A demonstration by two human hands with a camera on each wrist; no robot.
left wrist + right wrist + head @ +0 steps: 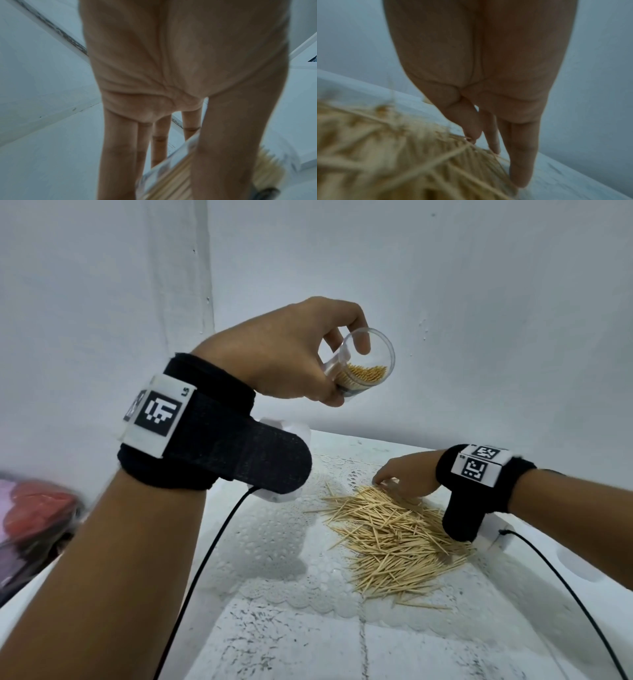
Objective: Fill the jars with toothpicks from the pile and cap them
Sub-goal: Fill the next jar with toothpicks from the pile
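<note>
My left hand (344, 373) holds a clear plastic jar (375, 356) up in the air above the table's far left, thumb below and fingers above. The jar is tilted with its open mouth toward me and is partly filled with toothpicks (366, 374). In the left wrist view the jar (171, 169) lies across my thumb and fingers (120, 148). A loose pile of toothpicks (394, 539) lies on the table. My right hand (387, 482) reaches down to the pile's far end with straight fingers; in the right wrist view its fingertips (494, 148) touch the pile (402, 162). No cap is visible.
A white lace mat (274, 542) covers the table under the pile. White walls close in behind and on the left. A red and pink object (37, 508) sits at the left edge. Black cables (205, 559) trail from both wrists. A white rounded item (582, 566) is at right.
</note>
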